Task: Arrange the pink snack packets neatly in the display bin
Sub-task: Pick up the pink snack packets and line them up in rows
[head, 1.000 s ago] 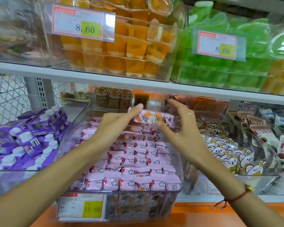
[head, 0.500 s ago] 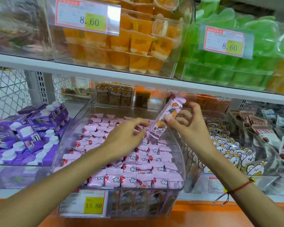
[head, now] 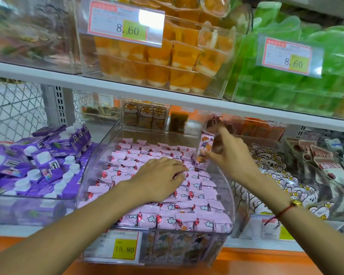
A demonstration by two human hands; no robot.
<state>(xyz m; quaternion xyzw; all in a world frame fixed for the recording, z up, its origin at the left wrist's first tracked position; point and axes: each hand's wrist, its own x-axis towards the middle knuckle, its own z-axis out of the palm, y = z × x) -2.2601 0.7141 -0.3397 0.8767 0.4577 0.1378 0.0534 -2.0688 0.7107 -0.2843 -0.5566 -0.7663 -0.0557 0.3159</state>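
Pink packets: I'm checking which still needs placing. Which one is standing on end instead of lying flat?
The pink packet that the right hand pinches at the bin's right wall stands upright; the others lie flat in rows under the left hand.

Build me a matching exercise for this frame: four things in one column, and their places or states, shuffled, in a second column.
Things
1. left hand
2. right hand
3. purple cartons
4. orange jelly cups

Places or states
A. on the upper shelf, behind an 8.60 tag
B. resting on the pink packets in the display bin
C. in the bin left of the pink packets
D. holding one packet upright at the bin's right side

Pairs: 1-B, 2-D, 3-C, 4-A
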